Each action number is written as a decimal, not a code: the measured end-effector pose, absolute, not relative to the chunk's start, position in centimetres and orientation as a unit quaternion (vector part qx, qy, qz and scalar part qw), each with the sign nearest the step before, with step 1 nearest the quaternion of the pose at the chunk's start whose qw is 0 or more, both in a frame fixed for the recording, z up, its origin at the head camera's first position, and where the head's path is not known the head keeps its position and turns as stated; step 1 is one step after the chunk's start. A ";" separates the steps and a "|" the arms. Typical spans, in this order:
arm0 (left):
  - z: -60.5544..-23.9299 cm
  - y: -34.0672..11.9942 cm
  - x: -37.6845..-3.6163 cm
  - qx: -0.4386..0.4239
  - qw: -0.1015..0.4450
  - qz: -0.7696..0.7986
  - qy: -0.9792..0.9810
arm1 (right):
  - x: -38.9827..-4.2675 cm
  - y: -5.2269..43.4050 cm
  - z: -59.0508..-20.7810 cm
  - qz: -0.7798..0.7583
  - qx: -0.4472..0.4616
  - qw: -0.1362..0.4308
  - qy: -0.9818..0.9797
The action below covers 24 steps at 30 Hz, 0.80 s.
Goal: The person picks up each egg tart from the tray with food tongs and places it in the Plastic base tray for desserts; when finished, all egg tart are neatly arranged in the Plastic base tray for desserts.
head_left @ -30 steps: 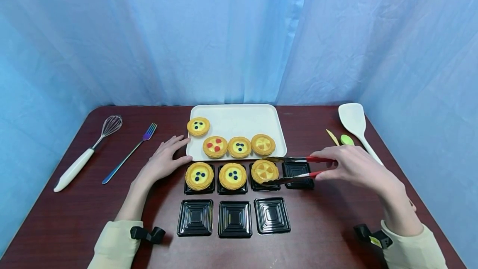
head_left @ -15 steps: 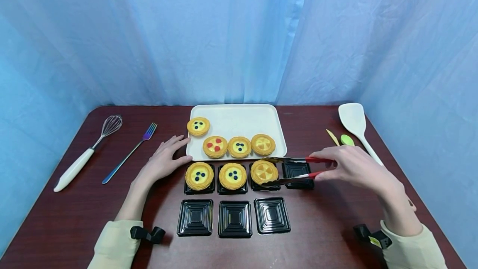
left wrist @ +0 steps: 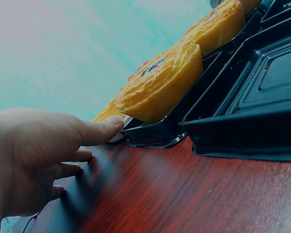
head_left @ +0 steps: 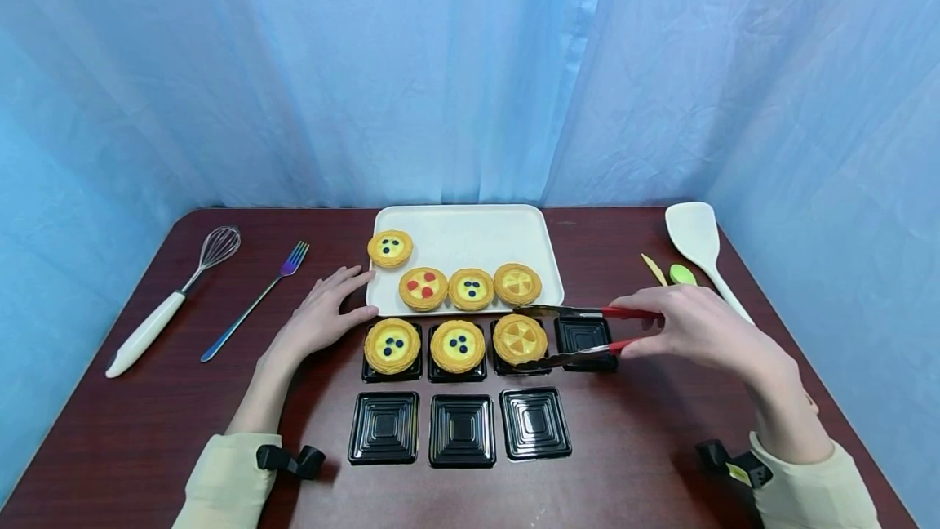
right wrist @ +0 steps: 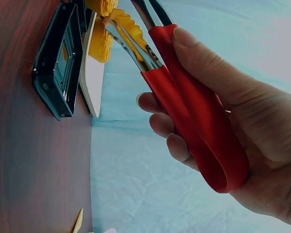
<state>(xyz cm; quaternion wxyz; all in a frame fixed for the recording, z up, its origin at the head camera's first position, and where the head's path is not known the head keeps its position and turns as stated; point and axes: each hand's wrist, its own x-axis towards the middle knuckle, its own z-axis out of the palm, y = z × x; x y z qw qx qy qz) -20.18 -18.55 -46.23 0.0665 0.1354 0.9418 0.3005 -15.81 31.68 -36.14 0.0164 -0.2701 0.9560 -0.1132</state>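
My right hand (head_left: pixel 698 329) grips red-handled tongs (right wrist: pixel 199 121), thumb on one arm and fingers round the other. In the head view the tong tips lie either side of an egg tart (head_left: pixel 520 339) with wedge-shaped topping, which sits on the third black tray of the back row. My left hand (head_left: pixel 319 313) has its fingers spread at the left edge of the white tray (head_left: pixel 470 223). In the left wrist view its thumb reaches the corner by a blueberry-topped tart (left wrist: pixel 160 87). Two blueberry-topped tarts (head_left: pixel 392 346) sit on the black trays to the left.
Several tarts (head_left: pixel 423 289) lie on the white tray. A bare black tray (head_left: pixel 585 343) ends the back row; three more (head_left: pixel 461 431) form the front row. A whisk (head_left: pixel 176 300) and fork (head_left: pixel 257 300) lie left; a white spatula (head_left: pixel 698 243) lies right.
The tong tips have parted slightly around the tart on the third black tray, and the right hand has barely shifted. The left hand has stayed in place.
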 end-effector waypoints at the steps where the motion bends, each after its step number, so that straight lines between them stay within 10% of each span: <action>1: -46.2 -18.5 -20.2 0.135 0.067 0.301 0.942 | -15.7 31.7 -36.1 -0.115 -0.268 0.018 0.956; 14: -46.2 -18.5 -20.1 0.134 0.067 0.301 0.942 | -16.4 32.0 -33.4 -0.151 -0.279 -0.019 0.948; 24: -46.2 -18.7 -20.1 0.126 0.065 0.301 0.943 | -23.5 27.6 -30.6 -0.126 -0.276 -0.014 0.953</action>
